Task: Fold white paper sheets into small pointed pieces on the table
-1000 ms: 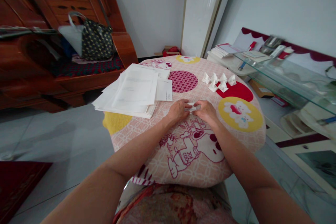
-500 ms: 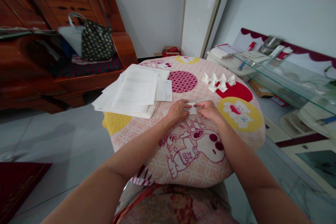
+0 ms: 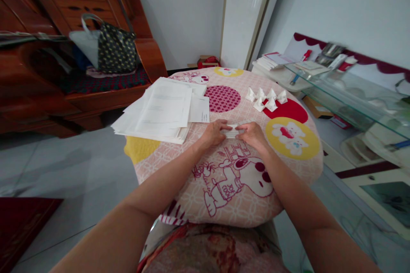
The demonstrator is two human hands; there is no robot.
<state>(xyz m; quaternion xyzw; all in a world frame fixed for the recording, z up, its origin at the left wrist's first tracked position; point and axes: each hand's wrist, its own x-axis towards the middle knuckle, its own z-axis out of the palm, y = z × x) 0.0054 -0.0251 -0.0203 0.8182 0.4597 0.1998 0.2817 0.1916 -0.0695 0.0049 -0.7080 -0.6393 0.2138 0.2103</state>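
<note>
A small piece of folded white paper (image 3: pixel 232 132) with crosswise creases lies on the patterned tablecloth (image 3: pixel 192 198). My left hand (image 3: pixel 214 133) holds its left side, fingers bent and pressed onto it. On the opposite side, my right hand (image 3: pixel 252 134) grips the paper with thumb and forefinger; its other fingers are curled under and partly hidden. Beyond my right hand stand several small pointed folded-paper pieces (image 3: pixel 270 104) in a cluster. To the left of my hands is a stack of white paper sheets (image 3: pixel 166 108), some printed with faint text.
A wooden bench (image 3: pixel 150 57) with a dark patterned bag (image 3: pixel 117 49) on it stands at the left. On the right is a glass-topped cabinet (image 3: pixel 339 94) carrying papers and cups. A tall white appliance (image 3: pixel 241 21) stands behind the round table.
My right hand has shifted slightly left, closer to my left hand, and its thumb and forefinger now sit further over the paper. The stack and the pointed pieces stay where they were.
</note>
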